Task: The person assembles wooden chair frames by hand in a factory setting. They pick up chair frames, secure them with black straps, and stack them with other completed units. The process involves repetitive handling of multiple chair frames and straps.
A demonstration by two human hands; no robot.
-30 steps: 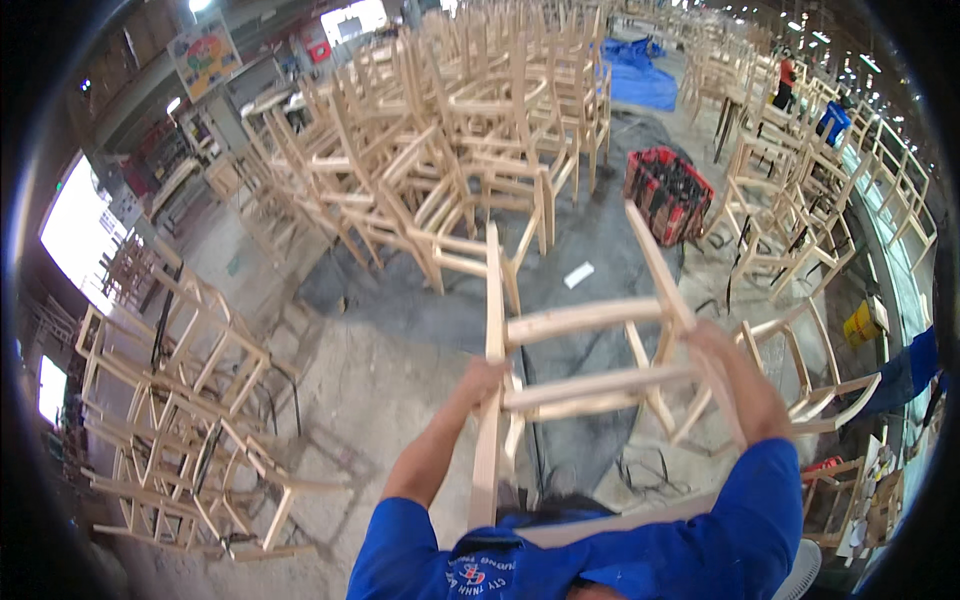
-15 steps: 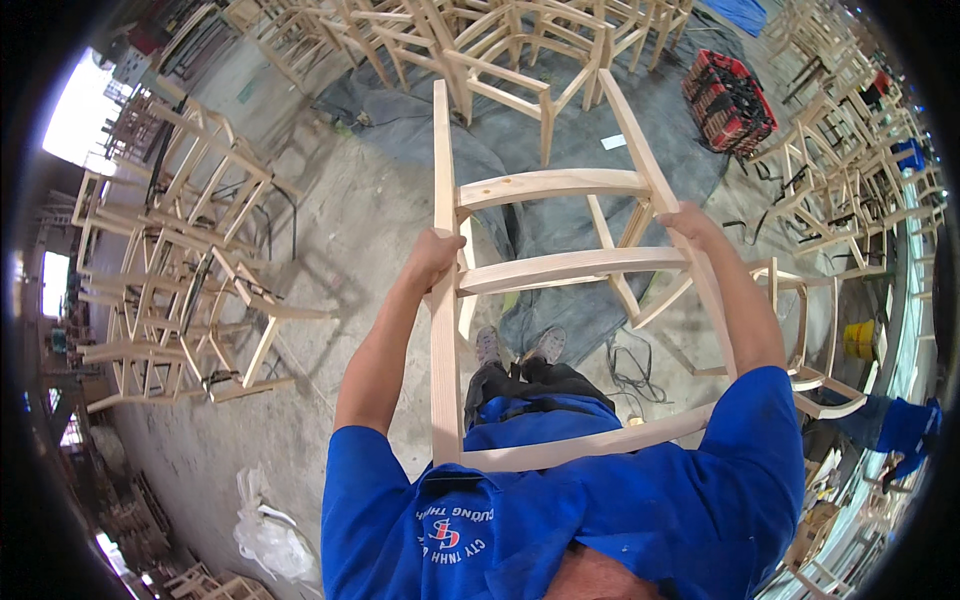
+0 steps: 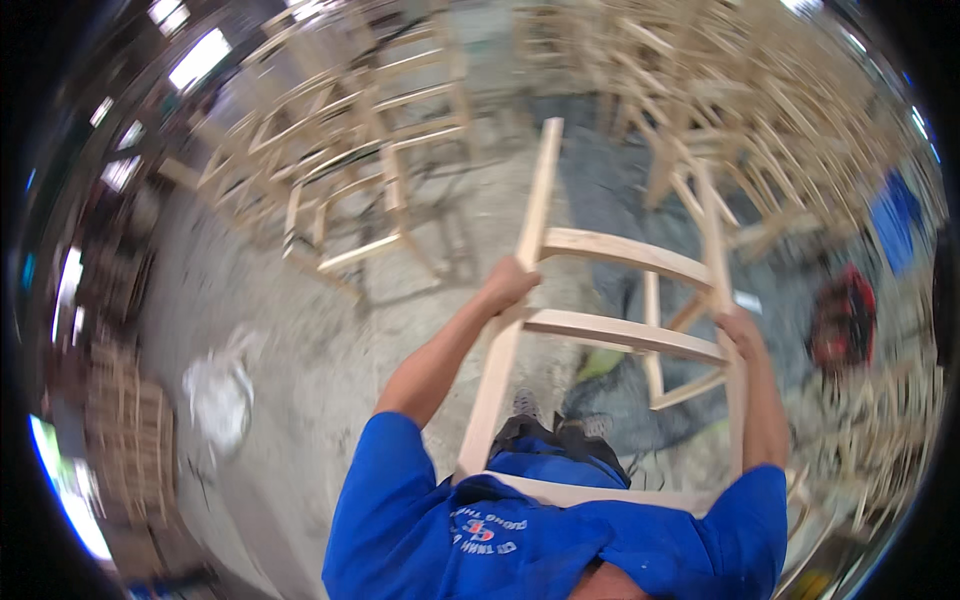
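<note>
Between my hands is an unfinished wooden chair frame (image 3: 625,333) of pale wood, held up in front of my body. It has two long side posts joined by curved crosspieces, with lower parts hanging beneath. My left hand (image 3: 511,284) is wrapped round the left post, close to the two crosspieces. On the other side my right hand (image 3: 738,330) grips the right post at about the same level. The frame's near crosspiece lies against my blue shirt. Some fingers are hidden behind the posts.
Wooden chair frames (image 3: 365,170) stand in a group at the far left, and many more frames (image 3: 740,100) crowd the far right. A dark sheet (image 3: 610,210) covers part of the concrete floor. A red crate (image 3: 843,320) stands right; a white plastic bag (image 3: 218,400) lies left.
My view has swung to the left, so the stacked frames and red crate appear shifted rightward. I still hold the chair frame by both posts, and it has turned with me.
</note>
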